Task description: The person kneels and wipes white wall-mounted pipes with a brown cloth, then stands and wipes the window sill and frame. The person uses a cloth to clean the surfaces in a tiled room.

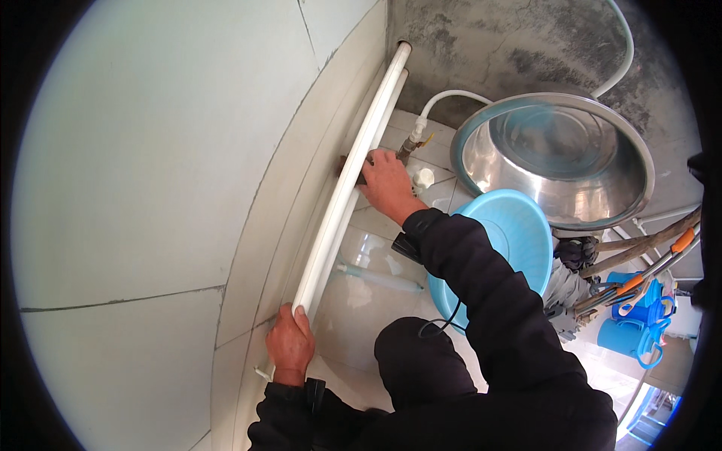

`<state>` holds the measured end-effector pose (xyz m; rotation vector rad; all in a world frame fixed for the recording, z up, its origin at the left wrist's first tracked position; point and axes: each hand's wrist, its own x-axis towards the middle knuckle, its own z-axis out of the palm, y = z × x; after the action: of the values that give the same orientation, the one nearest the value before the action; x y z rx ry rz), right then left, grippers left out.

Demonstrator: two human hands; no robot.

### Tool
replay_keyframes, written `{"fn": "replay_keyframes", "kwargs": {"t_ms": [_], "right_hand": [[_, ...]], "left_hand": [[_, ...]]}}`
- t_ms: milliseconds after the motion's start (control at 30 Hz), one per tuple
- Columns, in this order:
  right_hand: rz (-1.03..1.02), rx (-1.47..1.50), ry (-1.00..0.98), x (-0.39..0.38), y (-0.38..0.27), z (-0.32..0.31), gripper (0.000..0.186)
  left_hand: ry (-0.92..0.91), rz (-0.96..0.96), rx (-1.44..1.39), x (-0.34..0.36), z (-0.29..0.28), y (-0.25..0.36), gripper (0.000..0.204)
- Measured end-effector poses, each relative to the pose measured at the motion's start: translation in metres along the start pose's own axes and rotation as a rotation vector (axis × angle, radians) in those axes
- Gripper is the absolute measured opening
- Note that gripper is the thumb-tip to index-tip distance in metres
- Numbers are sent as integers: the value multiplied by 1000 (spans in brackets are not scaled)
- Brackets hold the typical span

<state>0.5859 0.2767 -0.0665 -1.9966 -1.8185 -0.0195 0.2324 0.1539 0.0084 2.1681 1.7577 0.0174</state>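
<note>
While a wide steel basin leans at two o'clock, its mouth turned toward the person and its shiny inside full of reflections, a light-blue basin sits at three o'clock with smooth inner walls showing (the right sleeve hides the rest of it, so I cannot tell about its contents there). Blue buckets stand near four o'clock, too small to see into. The white pipe slants from just past twelve o'clock down to seven, with a second pipe close behind. At seven o'clock the left hand is wrapped round the white pipe's lower part, thumb lying along it and fingers curled in. Toward one o'clock the right hand reaches to the pipes with bent fingers, partly hidden behind the white one; whether they pinch anything I cannot tell.
</note>
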Motion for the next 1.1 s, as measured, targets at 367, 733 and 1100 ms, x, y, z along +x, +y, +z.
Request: {"fn": "replay_keyframes", "kwargs": {"t_ms": [367, 733, 1100], "right_hand": [[-212, 81, -145, -24, -18, 13, 46], [-359, 324, -327, -61, -78, 8, 38], [50, 298, 62, -36, -7, -2, 39]], "left_hand": [[-14, -14, 0, 1, 0, 1, 33], [-11, -28, -17, 3, -1, 3, 34], [-43, -53, 11, 3, -5, 6, 37]]}}
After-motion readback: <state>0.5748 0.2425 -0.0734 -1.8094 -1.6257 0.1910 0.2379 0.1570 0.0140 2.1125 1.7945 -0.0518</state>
